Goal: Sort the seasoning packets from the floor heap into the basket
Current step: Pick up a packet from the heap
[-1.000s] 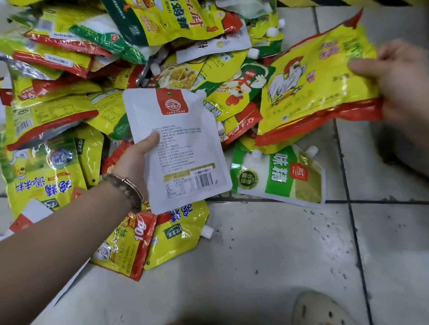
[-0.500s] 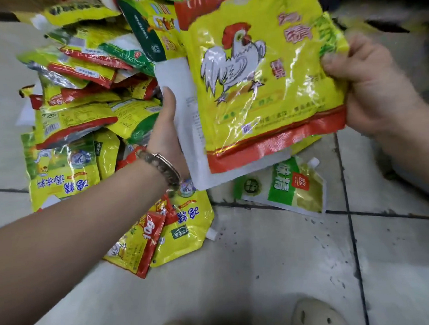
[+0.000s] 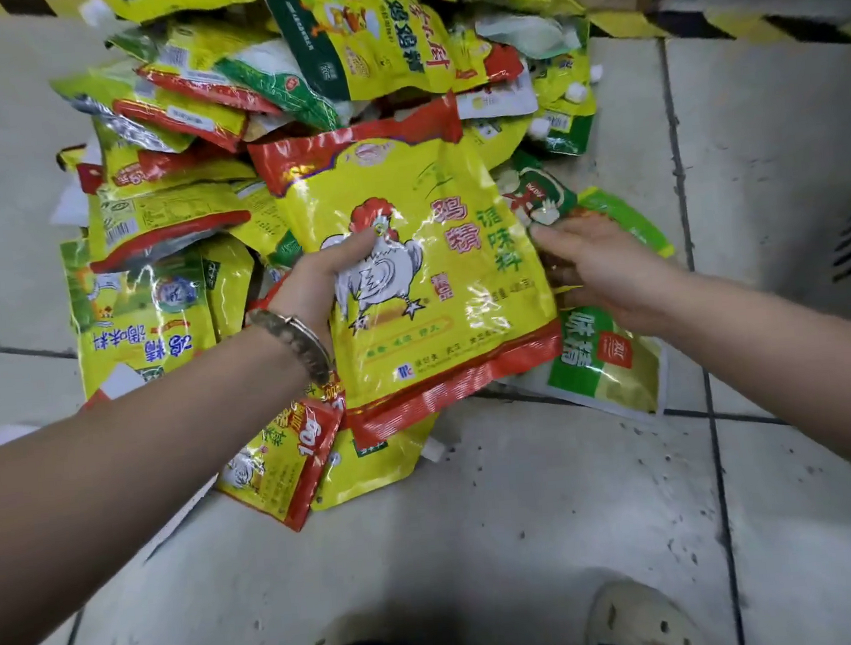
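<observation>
Bright overhead light, foil glare, soft focus, wide-angle edge warp

A pale grey tiled floor (image 3: 482,547) with dark grout lines and dark specks carries a heap of yellow, red and green foil seasoning packets (image 3: 351,48). At its near edge lie a small yellow-and-red sachet (image 3: 276,461) and a green-and-white spouted pouch (image 3: 605,364) across a grout line. A pale perforated shoe (image 3: 635,621) stands nearer.

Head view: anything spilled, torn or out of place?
Nothing torn or spilled shows. The heap lies jumbled on the speckled floor, packets overlapping at all angles. The left hand grips the chicken packet.
</observation>
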Motion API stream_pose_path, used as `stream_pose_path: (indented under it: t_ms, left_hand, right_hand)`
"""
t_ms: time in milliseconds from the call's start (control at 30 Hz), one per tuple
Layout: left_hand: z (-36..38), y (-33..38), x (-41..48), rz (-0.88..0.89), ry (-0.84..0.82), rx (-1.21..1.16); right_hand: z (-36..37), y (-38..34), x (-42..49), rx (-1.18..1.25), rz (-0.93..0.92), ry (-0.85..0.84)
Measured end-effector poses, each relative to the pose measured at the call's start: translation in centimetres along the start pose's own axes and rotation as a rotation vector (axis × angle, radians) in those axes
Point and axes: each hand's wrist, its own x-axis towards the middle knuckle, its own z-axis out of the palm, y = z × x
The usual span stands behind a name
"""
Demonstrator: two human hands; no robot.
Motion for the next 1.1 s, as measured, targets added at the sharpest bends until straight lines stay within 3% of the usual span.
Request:
stream_pose_path:
  t_ms: [133, 400, 600, 833, 967, 1033, 1100]
  left_hand:
    - [-1.9, -0.5, 0.3, 0.028, 0.069, 0.003]
    - [-5.1, -1.4, 0.6, -0.022, 0.101, -0.009]
    - [-5.8, -1.3, 0.9, -0.062, 0.117, -0.050]
    - [-5.5, -1.3, 0.9, -0.060, 0.102, -0.035]
    - [-5.7, -1.3, 0.9, -0.081, 0.098, -0.027]
    - [-5.8, -1.3, 0.9, -0.080, 0.091, -0.044]
    - [-5.9, -1.3, 1.1, -0.083, 0.088, -0.064]
  right_hand:
    - [-1.6, 0.6, 3.2, 0.078, 0.197, 0.183]
    - [1.9, -0.5, 8.3, 0.112, 0.369, 0.157]
    - [3.1, 0.2, 11.4, -0.234, 0.190, 0.392]
    - [3.0, -0.6, 13.6, -0.690, 0.184, 0.536]
    - [2.8, -1.2, 14.2, -0.589, 0.206, 0.569]
    - [2.7, -1.8, 14.5, -0.415, 0.137, 0.549]
    - [2.5, -1.9, 15.1, -0.406, 0.068, 0.518]
